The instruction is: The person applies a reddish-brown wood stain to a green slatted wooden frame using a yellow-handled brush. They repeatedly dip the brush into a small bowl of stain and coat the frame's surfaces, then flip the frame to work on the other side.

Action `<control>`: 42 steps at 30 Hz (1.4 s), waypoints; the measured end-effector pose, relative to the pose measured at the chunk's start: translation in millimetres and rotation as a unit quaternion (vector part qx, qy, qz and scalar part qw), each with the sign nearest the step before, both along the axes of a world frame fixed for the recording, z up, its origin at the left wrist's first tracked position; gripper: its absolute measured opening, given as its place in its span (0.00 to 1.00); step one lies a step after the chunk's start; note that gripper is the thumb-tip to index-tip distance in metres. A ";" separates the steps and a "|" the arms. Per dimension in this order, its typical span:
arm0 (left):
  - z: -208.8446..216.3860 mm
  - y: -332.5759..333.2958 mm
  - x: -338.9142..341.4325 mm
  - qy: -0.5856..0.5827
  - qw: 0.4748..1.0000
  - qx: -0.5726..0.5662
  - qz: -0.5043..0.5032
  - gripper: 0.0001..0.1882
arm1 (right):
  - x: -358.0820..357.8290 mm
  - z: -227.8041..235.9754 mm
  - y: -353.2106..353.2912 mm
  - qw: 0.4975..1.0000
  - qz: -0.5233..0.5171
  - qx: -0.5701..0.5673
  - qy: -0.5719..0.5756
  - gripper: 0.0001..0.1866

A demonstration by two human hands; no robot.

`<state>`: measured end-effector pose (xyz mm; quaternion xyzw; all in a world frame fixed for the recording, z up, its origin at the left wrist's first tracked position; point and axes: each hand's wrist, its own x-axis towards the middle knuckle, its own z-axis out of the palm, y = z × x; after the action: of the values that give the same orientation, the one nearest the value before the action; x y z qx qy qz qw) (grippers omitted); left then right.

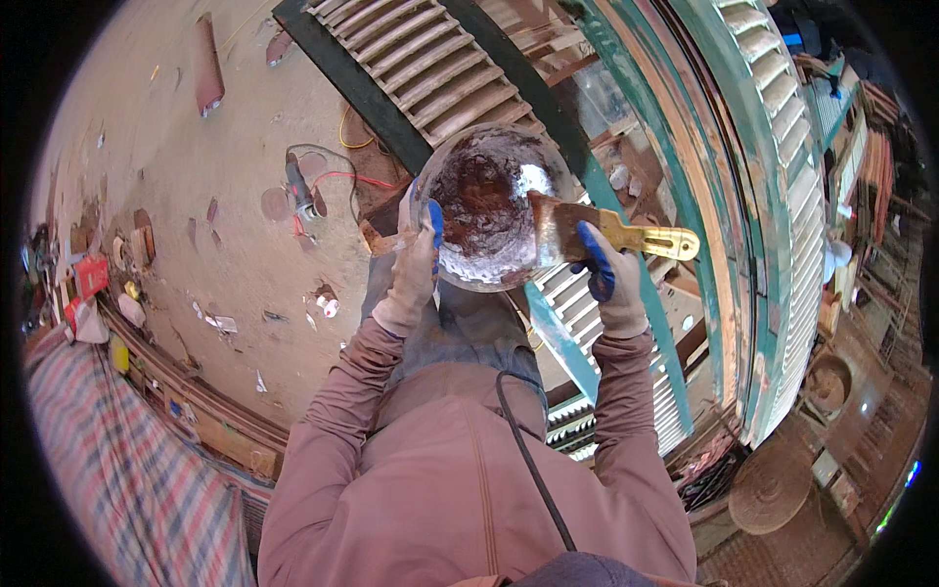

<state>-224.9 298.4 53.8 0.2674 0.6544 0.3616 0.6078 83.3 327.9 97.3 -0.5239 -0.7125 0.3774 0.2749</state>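
Note:
A round metal bowl (460, 269) is in front of my body, with dark reddish-brown paste (486, 196) smeared over its inside. My left hand (416, 269), in a pale glove with blue on the fingers, grips the bowl's left rim with the thumb up. My right hand (611, 279), gloved alike, is closed on a wide putty knife (641, 237) with a yellow handle. The knife's brown-stained blade points left, over the bowl's right rim. Beside my left hand a flat brownish piece (383, 240) sticks out; whether that hand holds it too is hidden.
Louvred shutters with dark green frames (421, 68) stand beyond the bowl and at the right (773, 196). A power tool (299, 186) with a red cord lies on the dusty floor at the left. Below it are scattered scraps. A striped cloth (127, 470) covers something at lower left.

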 end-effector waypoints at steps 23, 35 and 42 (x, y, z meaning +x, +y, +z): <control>-89.7 -39.6 -39.6 -0.163 0.931 0.037 0.326 0.28 | 100.3 -126.8 125.4 0.850 0.260 0.367 -0.274 0.25; -61.6 -15.4 -22.9 -0.155 0.935 0.043 0.316 0.25 | 83.9 -113.4 132.9 0.910 0.240 0.263 -0.212 0.19; -115.7 -40.7 -47.3 -0.159 0.947 0.076 0.269 0.25 | 84.8 -95.7 135.0 0.914 0.261 0.249 -0.187 0.24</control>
<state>-272.2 257.7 -62.0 0.0653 0.5673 0.5983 0.5621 168.1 463.0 1.6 -0.2948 -0.9331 0.1411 0.1499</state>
